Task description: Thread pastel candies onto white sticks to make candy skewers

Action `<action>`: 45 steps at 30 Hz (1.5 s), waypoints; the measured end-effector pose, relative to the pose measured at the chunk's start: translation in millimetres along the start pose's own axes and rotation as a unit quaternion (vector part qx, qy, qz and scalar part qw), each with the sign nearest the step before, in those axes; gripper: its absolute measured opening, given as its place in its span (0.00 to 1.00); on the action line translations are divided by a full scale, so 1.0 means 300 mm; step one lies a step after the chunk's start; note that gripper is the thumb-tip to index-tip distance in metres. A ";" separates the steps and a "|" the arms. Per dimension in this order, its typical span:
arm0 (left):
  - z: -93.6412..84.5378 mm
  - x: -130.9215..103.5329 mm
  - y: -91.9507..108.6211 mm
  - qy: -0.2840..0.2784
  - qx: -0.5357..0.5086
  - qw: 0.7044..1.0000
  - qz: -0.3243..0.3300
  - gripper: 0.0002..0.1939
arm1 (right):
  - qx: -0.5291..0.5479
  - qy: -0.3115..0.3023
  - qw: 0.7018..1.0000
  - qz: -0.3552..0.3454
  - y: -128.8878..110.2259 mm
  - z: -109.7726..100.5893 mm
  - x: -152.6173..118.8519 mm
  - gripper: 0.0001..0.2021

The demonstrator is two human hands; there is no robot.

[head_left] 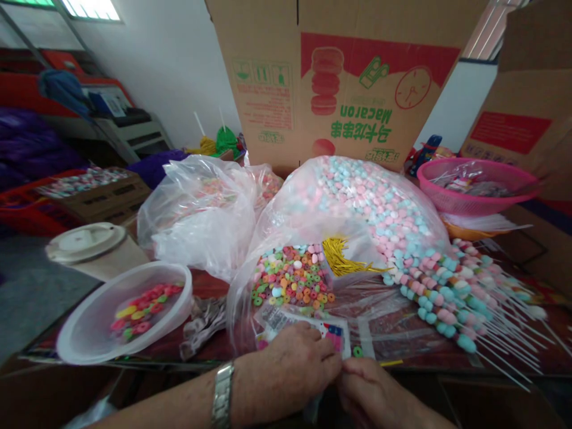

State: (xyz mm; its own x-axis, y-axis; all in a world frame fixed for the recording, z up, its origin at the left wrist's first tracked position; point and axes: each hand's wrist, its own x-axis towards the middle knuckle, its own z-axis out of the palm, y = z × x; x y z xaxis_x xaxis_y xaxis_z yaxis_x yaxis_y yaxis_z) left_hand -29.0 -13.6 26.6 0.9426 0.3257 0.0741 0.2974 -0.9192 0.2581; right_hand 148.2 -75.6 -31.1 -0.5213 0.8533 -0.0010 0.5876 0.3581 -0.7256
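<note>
Below the tall carton (277,30) and white wall (174,71), our reddish-brown table (209,286) spread across the frame. At lower left we had a translucent bowl (87,319) of colored rings (143,307); at center, a clear bag (286,217) bulged with pink and blue pieces (gold ties (342,256) lay in front). At right, a pink basket (447,199) held wrapped items. At bottom center, our left hand (288,369) grasped a printed packet (337,333); our right hand (375,390) curled beside it, its grip hidden, so we couldn't tell.
</note>
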 end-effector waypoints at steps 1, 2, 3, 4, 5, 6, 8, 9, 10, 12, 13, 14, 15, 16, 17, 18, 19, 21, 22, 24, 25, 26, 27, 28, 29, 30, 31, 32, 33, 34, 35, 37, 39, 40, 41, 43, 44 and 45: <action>-0.008 -0.006 0.001 0.019 0.044 0.999 0.022 0.04 | 0.036 -0.015 0.999 0.013 -0.015 -0.017 0.002 0.19; -0.013 -0.012 0.001 0.043 0.058 0.997 0.031 0.05 | 0.053 -0.025 0.998 0.016 -0.028 -0.048 0.008 0.21; -0.015 -0.018 -0.001 0.070 0.045 0.996 0.023 0.05 | 0.062 -0.034 0.997 0.012 -0.035 -0.092 0.021 0.21; -0.012 -0.022 -0.005 0.101 0.008 0.995 0.001 0.06 | 0.067 -0.033 0.997 0.013 -0.034 -0.149 0.041 0.20; -0.006 -0.024 -0.011 0.138 -0.048 0.989 -0.036 0.07 | 0.057 -0.018 0.998 0.016 -0.023 -0.213 0.071 0.19; 0.005 -0.023 -0.018 0.178 -0.116 0.973 -0.088 0.08 | 0.038 0.002 0.999 0.021 -0.001 -0.280 0.109 0.17; 0.036 -0.015 -0.035 0.255 -0.278 0.902 -0.211 0.11 | -0.090 0.115 0.988 0.044 0.068 -0.398 0.206 0.13; 0.052 -0.007 -0.043 0.285 -0.363 0.844 -0.273 0.11 | -0.141 0.122 0.981 0.050 0.110 -0.439 0.259 0.11; 0.067 0.002 -0.051 0.304 -0.445 0.776 -0.328 0.11 | -0.159 0.120 0.978 0.057 0.152 -0.466 0.311 0.10; 0.089 0.019 -0.063 0.316 -0.581 0.626 -0.413 0.11 | -0.171 0.097 0.978 0.068 0.226 -0.480 0.401 0.09; 0.094 0.027 -0.067 0.317 -0.626 0.559 -0.441 0.11 | -0.168 0.085 0.979 0.073 0.254 -0.475 0.434 0.10; 0.095 0.032 -0.071 0.319 -0.656 0.505 -0.462 0.12 | -0.167 0.074 0.980 0.077 0.275 -0.468 0.458 0.10; 0.093 0.035 -0.075 0.323 -0.673 0.467 -0.474 0.12 | -0.167 0.066 0.980 0.080 0.288 -0.464 0.472 0.11; 0.089 0.036 -0.078 0.330 -0.683 0.442 -0.479 0.13 | -0.167 0.061 0.981 0.081 0.293 -0.465 0.477 0.11; 0.084 0.036 -0.081 0.337 -0.687 0.429 -0.479 0.13 | -0.166 0.059 0.981 0.079 0.290 -0.472 0.472 0.10; 0.080 0.035 -0.083 0.344 -0.690 0.423 -0.476 0.12 | -0.165 0.062 0.982 0.074 0.278 -0.484 0.459 0.10; 0.076 0.034 -0.084 0.347 -0.692 0.421 -0.473 0.12 | -0.164 0.068 0.982 0.069 0.256 -0.497 0.438 0.09; 0.074 0.034 -0.081 0.343 -0.698 0.423 -0.465 0.11 | -0.161 0.087 0.982 0.055 0.188 -0.508 0.376 0.08; 0.075 0.036 -0.077 0.340 -0.701 0.425 -0.460 0.11 | -0.144 0.096 0.984 0.050 0.144 -0.497 0.339 0.08; 0.082 0.044 -0.064 0.333 -0.704 0.437 -0.449 0.10 | -0.075 0.108 0.990 0.044 0.051 -0.434 0.264 0.09; 0.086 0.050 -0.055 0.333 -0.703 0.445 -0.443 0.10 | -0.024 0.102 0.994 0.042 0.008 -0.383 0.231 0.09; 0.091 0.056 -0.045 0.335 -0.699 0.455 -0.439 0.09 | 0.010 0.106 0.994 0.038 -0.028 -0.324 0.203 0.09; 0.096 0.061 -0.034 0.336 -0.693 0.467 -0.435 0.08 | 0.029 0.118 0.992 0.031 -0.055 -0.263 0.181 0.08; 0.101 0.065 -0.023 0.337 -0.684 0.482 -0.431 0.07 | 0.041 0.142 0.989 0.025 -0.073 -0.205 0.165 0.08; 0.106 0.068 -0.013 0.337 -0.674 0.499 -0.427 0.06 | 0.045 0.171 0.984 0.021 -0.084 -0.154 0.155 0.07; 0.110 0.068 -0.004 0.337 -0.663 0.521 -0.420 0.05 | 0.046 0.197 0.979 0.018 -0.087 -0.114 0.150 0.06; 0.114 0.066 0.004 0.334 -0.652 0.542 -0.412 0.05 | 0.045 0.217 0.975 0.016 -0.087 -0.086 0.146 0.06; 0.117 0.062 0.012 0.329 -0.643 0.561 -0.404 0.05 | 0.044 0.227 0.973 0.015 -0.086 -0.069 0.144 0.06; 0.120 0.057 0.019 0.322 -0.639 0.574 -0.397 0.05 | 0.042 0.228 0.973 0.014 -0.084 -0.062 0.142 0.06; 0.123 0.051 0.026 0.314 -0.639 0.583 -0.391 0.06 | 0.042 0.224 0.974 0.012 -0.083 -0.062 0.138 0.06; 0.125 0.044 0.032 0.306 -0.642 0.589 -0.385 0.07 | 0.044 0.218 0.975 0.010 -0.084 -0.067 0.133 0.06; 0.128 0.032 0.044 0.289 -0.653 0.595 -0.368 0.08 | 0.050 0.214 0.976 0.012 -0.089 -0.079 0.119 0.05; 0.131 0.023 0.056 0.278 -0.664 0.604 -0.342 0.11 | 0.062 0.214 0.975 0.024 -0.094 -0.087 0.105 0.04; 0.132 0.020 0.061 0.273 -0.666 0.609 -0.332 0.12 | 0.066 0.213 0.974 0.032 -0.095 -0.088 0.099 0.04; 0.133 0.018 0.066 0.268 -0.666 0.616 -0.325 0.14 | 0.068 0.211 0.974 0.041 -0.096 -0.085 0.093 0.05; 0.135 0.018 0.073 0.271 -0.660 0.621 -0.325 0.16 | 0.068 0.199 0.976 0.050 -0.096 -0.072 0.086 0.14; 0.136 0.019 0.075 0.279 -0.663 0.610 -0.332 0.17 | 0.067 0.202 0.976 0.050 -0.096 -0.061 0.084 0.19; 0.136 0.022 0.077 0.291 -0.674 0.589 -0.339 0.17 | 0.064 0.222 0.972 0.047 -0.097 -0.048 0.083 0.23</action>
State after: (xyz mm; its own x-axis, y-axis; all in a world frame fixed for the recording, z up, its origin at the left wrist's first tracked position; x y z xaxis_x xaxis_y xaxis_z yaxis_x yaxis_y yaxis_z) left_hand -9.8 -41.6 -6.3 0.3480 0.8979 -0.2698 -0.1848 0.3478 0.9192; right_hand 127.1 -59.4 -0.2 -0.1348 0.9694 0.2054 0.5228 0.2456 -0.8163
